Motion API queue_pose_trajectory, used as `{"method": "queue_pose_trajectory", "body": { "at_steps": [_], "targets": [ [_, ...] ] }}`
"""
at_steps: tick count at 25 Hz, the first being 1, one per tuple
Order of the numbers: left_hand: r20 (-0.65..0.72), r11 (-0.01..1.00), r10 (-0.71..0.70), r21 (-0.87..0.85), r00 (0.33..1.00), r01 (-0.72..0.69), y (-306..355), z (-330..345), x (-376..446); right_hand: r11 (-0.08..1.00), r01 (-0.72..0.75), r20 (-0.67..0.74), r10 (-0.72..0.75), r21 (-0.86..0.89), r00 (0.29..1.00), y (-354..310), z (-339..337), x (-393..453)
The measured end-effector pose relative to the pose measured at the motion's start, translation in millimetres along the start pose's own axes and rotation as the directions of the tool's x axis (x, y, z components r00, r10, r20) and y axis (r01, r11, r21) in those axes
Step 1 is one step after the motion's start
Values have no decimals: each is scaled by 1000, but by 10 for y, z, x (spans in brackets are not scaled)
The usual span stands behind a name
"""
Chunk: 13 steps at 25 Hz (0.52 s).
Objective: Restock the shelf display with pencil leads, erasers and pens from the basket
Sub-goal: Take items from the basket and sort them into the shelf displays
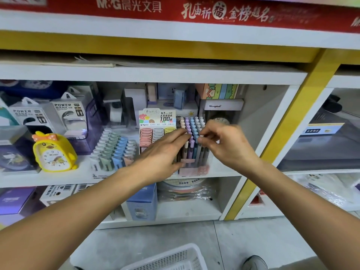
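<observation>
Your left hand (165, 151) reaches with straight, relaxed fingers to the pastel pens (191, 137) standing in rows. Your right hand (220, 142) pinches a white-capped pen top.

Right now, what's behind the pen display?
Behind the pen display stands a white Henghui box holding a clock, with a striped pastel box on top. The hands, left and right, cover the display's middle and the clock's lower part.

The person is wearing nothing on either forearm: both arms are showing bare from elbow to wrist, with no sleeves, watch, rings or gloves on the left hand (161, 152) or right hand (224, 143). A grey shoe (255, 263) is showing below.
</observation>
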<state>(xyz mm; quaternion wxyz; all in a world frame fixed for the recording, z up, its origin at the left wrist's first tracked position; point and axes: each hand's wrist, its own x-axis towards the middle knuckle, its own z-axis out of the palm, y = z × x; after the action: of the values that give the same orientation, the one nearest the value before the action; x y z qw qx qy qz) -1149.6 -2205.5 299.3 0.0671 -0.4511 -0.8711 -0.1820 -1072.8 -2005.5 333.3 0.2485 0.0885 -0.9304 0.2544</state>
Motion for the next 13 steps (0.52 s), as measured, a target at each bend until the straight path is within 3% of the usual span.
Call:
{"method": "queue_pose_trajectory", "body": {
  "at_steps": [9, 13],
  "targets": [
    [-65, 1000, 29, 9, 997, -29, 41, 26, 50, 992, 43, -5, -43, 117, 999, 0, 72, 3],
    [-53, 1000, 24, 8, 998, -23, 29, 19, 47, 999, 50, 77, -50, -2, 996, 35, 94, 1]
  ]
}}
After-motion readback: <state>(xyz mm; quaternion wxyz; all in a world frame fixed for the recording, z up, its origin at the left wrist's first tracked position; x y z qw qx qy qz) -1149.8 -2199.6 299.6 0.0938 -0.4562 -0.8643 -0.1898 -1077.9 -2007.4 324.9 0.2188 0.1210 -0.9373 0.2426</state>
